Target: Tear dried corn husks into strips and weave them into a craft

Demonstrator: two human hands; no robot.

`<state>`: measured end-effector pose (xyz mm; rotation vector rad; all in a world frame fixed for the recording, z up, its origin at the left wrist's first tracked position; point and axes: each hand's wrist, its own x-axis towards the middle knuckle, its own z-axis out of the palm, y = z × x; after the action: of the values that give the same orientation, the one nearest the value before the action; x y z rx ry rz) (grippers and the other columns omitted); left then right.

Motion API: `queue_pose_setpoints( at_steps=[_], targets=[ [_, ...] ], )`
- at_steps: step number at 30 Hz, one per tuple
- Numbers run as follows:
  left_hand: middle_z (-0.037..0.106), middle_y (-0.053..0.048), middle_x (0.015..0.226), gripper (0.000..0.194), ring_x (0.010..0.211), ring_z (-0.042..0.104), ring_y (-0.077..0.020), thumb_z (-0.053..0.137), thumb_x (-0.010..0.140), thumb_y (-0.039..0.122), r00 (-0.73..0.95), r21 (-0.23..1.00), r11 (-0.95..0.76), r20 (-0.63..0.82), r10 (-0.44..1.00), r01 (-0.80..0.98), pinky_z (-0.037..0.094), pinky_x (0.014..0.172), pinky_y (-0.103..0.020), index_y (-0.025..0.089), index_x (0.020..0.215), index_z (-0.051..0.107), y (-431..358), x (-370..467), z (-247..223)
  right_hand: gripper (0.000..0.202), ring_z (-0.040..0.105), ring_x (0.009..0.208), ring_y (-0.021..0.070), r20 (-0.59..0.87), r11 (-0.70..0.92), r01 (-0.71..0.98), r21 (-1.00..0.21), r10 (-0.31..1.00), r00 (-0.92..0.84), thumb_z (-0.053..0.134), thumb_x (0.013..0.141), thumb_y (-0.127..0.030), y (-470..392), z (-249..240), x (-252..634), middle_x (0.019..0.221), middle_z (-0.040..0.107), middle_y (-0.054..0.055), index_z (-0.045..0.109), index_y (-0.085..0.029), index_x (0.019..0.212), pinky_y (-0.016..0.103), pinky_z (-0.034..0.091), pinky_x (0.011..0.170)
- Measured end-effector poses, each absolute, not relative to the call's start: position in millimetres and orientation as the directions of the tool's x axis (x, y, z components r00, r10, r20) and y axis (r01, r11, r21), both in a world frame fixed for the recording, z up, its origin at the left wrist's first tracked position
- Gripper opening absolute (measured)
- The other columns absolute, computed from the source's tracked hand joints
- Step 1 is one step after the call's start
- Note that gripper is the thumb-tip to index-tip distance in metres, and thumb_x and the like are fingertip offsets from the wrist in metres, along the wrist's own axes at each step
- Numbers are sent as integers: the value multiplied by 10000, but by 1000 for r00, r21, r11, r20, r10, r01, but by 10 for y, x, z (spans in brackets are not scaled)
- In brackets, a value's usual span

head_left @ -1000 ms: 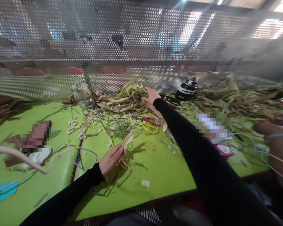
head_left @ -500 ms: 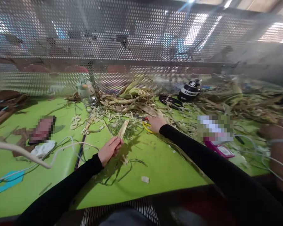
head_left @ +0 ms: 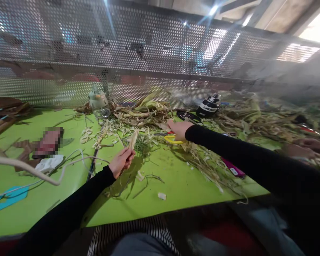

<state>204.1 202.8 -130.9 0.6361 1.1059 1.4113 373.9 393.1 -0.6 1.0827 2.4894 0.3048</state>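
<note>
My left hand is closed around the lower end of a pale dry husk strip, which points up and away. My right hand reaches to the heap's front edge, just above the yellow-handled scissors. Its fingertips are partly hidden, and I cannot make out whether it grips the scissors. Behind both hands lies a pile of dry husks, with shredded green and pale bits in front of it on the green table.
A clear bottle and a black-and-white bottle stand by the perforated screen. A phone, white power strip, and cables lie left. At right are more husks and another person's hands.
The view has shifted slightly. My right hand has moved a little right and up, and the scissors lie more exposed. My left hand still holds the strip, now more upright.
</note>
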Motion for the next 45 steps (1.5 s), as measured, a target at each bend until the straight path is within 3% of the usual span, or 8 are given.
queue_pose_setpoints(
  at_steps=[6, 11, 16, 26, 29, 33, 40, 45],
  targets=[
    [573, -26, 805, 260, 486, 452, -51, 518, 822, 425, -320, 947, 61, -167, 932, -316, 264, 374, -151, 171, 787, 473, 2099, 2007, -1310, 447, 581, 672, 229, -263, 700, 627, 342, 711, -652, 623, 740, -306, 3860, 389, 3852, 746, 617, 70, 424, -153, 1110, 304, 371, 628],
    [583, -109, 1036, 141, 780, 558, -162, 487, 823, 214, -178, 884, -82, 182, 967, 460, 480, 700, -286, 186, 685, 479, 2482, 2078, -1280, 417, 547, 608, 197, -275, 725, 623, 293, 688, -671, 615, 689, -203, 3727, 302, 4007, 686, 566, 8, 409, -193, 1051, 268, 318, 583],
    [532, -68, 608, 307, 701, 558, -209, 579, 685, 74, -193, 827, -17, 151, 970, 562, 448, 766, -320, 206, 483, 389, 2787, 2122, -1213, 471, 521, 565, 206, -303, 722, 643, 256, 691, -656, 691, 642, -368, 3674, 174, 4172, 649, 547, 1, 373, -213, 954, 273, 298, 527],
    [531, -47, 753, 226, 750, 554, -180, 308, 936, 222, -598, 774, 51, 444, 667, 631, 392, 809, -313, 182, 776, 464, 2652, 1171, -388, 562, 407, 457, 143, -237, 592, 702, -396, 673, -700, 656, 641, -562, 3912, -249, 4641, 545, 468, -56, 351, -231, 977, 280, 313, 476],
    [547, -78, 848, 196, 936, 541, -205, 331, 934, 182, -714, 776, 132, 481, 508, 617, 349, 926, -354, 171, 769, 435, 2632, 922, -393, 555, 389, 451, 122, -139, 466, 578, -670, 687, -714, 689, 632, -518, 3849, -328, 4662, 571, 487, -52, 326, -244, 950, 271, 308, 455],
    [547, -137, 908, 232, 997, 543, -291, 491, 836, 111, -724, 817, 156, 381, 574, 555, 392, 883, -423, 180, 639, 391, 2629, 921, -593, 633, 442, 466, 116, -19, 317, 385, -867, 751, -660, 692, 607, -532, 3715, -267, 4553, 659, 503, -65, 263, -270, 993, 256, 369, 449],
    [579, -75, 953, 198, 676, 625, -159, 378, 916, 284, -511, 893, -95, 336, 791, 440, 438, 501, -246, 172, 800, 493, 2613, 1706, -325, 678, 380, 395, 62, -22, 325, 351, -878, 706, -708, 725, 593, -555, 3522, -23, 4145, 660, 466, -88, 260, -254, 984, 217, 353, 390],
    [599, -60, 910, 198, 616, 625, -127, 373, 922, 275, -54, 967, -151, 143, 988, -206, 386, 404, -184, 161, 787, 462, 2649, 2243, -217, 678, 366, 409, 66, 15, 403, 360, -841, 683, -730, 707, 622, -571, 3446, -40, 3928, 661, 468, -77, 280, -232, 1025, 218, 315, 388]
  ],
)
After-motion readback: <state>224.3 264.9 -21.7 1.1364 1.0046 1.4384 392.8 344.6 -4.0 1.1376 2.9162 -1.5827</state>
